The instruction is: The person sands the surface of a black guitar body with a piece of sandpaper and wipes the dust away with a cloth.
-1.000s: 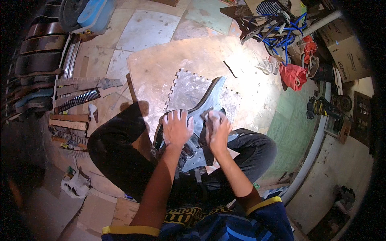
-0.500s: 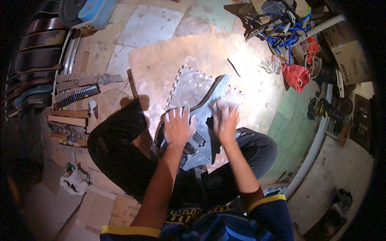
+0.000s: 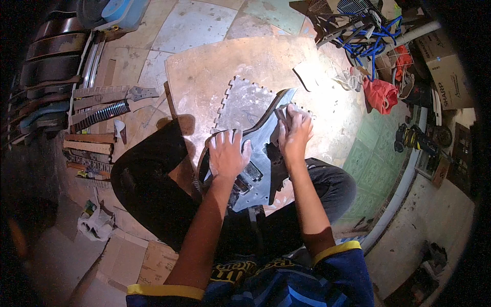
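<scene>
A grey-blue, pointed electric guitar body point(image 3: 260, 193), with dark cavities, lies between my bent legs, its long horn angled up and right. My left hand point(image 3: 228, 156) lies open on the body's left side, fingers slightly spread and thumb apart. My right hand point(image 3: 295, 134) is closed around a small grey pad point(image 3: 284, 111) on the horn; the pad is mostly hidden by my fingers. Beneath and beyond the body is a dusty foam mat point(image 3: 243, 97) with jagged edges, on a pale plywood board point(image 3: 194, 66).
Guitar necks and wood strips point(image 3: 92, 138) lie at the left, beside dark stacked pieces point(image 3: 53, 66) and a blue container point(image 3: 115, 13). At the right are a blue tangled frame point(image 3: 373, 43), a red cloth point(image 3: 381, 94), cardboard boxes point(image 3: 445, 77) and a pale pipe point(image 3: 388, 215).
My right hand has moved forward and to the right along the horn, still holding the pad. My left hand stays on the body. The whole scene has shifted slightly up in the view.
</scene>
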The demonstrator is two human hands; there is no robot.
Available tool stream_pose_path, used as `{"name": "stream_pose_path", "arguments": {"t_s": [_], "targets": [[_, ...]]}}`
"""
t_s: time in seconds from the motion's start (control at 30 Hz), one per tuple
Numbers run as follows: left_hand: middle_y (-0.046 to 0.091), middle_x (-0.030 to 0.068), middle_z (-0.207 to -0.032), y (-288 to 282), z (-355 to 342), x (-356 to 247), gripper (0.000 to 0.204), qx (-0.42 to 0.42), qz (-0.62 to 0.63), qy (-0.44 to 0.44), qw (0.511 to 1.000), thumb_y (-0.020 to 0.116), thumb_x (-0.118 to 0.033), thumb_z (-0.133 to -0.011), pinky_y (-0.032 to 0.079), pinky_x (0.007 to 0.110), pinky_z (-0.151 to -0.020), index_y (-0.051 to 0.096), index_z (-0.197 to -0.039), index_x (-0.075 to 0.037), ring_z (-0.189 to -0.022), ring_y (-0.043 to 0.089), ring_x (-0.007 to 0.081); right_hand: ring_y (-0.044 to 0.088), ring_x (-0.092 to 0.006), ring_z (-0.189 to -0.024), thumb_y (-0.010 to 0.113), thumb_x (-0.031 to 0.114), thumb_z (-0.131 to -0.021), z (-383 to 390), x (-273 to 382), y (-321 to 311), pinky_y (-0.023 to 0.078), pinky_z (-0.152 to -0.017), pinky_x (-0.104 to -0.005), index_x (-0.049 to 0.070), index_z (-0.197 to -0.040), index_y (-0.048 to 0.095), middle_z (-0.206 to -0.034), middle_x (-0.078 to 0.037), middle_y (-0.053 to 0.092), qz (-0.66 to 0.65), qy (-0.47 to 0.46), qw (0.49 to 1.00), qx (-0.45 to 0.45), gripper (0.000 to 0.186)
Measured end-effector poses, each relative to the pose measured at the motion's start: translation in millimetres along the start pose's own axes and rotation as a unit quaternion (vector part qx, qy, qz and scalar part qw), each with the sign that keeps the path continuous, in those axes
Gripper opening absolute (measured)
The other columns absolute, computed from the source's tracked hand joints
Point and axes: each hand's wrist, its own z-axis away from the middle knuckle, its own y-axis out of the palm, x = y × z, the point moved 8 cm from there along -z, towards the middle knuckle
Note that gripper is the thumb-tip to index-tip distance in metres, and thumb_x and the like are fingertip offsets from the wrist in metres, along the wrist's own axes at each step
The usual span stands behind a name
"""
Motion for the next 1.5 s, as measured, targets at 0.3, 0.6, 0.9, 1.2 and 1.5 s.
{"name": "stream_pose_path", "arguments": {"t_s": [0.3,0.6,0.9,1.2,1.5], "targets": [[0.065,0.0169,-0.124,-1,-1,-1,0.047,-0.015,0.000,0.008,1.000,0.063,-0.043,-0.094,0.040,0.057,-0.105,0.066,-0.129,-0.011,-0.121,0.058,0.0343,0.054,-0.0419,-0.113,0.073,0.012,-0.088,10,-6,3,0.040,-0.095,-0.0545,0.016,-0.137,0.060,-0.126,-0.022,0.055,0.031,-0.044,0.999,0.009,0.051],[0.065,0.0165,-0.126,0,-2,-1,0.048,0.014,0.004,0.002,1.000,0.062,-0.043,-0.095,0.039,0.058,-0.106,0.065,-0.132,-0.013,-0.122,0.057,0.0343,0.055,-0.0439,-0.113,0.073,0.008,-0.087,55,0,-3,0.042,-0.095,-0.0556,0.017,-0.135,0.062,-0.125,-0.023,0.055,0.016,-0.064,0.997,0.037,0.050],[0.065,0.0168,-0.127,-2,-3,-4,0.048,0.004,-0.014,0.001,1.000,0.062,-0.044,-0.095,0.038,0.056,-0.108,0.066,-0.131,-0.013,-0.122,0.057,0.0345,0.053,-0.0465,-0.119,0.078,0.010,-0.084,62,-16,3,0.041,-0.098,-0.0585,0.019,-0.138,0.062,-0.130,-0.025,0.055,0.002,-0.048,0.998,0.038,0.057],[0.067,0.0147,-0.123,-2,0,-5,0.045,-0.018,-0.016,0.014,1.000,0.061,-0.044,-0.095,0.040,0.056,-0.106,0.068,-0.128,-0.014,-0.119,0.058,0.0339,0.054,-0.0426,-0.119,0.076,0.010,-0.086,-19,-5,7,0.044,-0.097,-0.0539,0.021,-0.138,0.062,-0.128,-0.023,0.056,-0.001,-0.049,0.999,0.003,0.055],[0.067,0.0178,-0.124,-1,0,-2,0.047,-0.018,-0.008,0.003,1.000,0.064,-0.043,-0.094,0.039,0.057,-0.108,0.068,-0.130,-0.014,-0.122,0.058,0.0355,0.055,-0.0441,-0.115,0.073,0.014,-0.090,-59,-13,8,0.045,-0.096,-0.0563,0.017,-0.135,0.063,-0.124,-0.023,0.056,0.020,-0.008,1.000,0.021,0.046]]}}
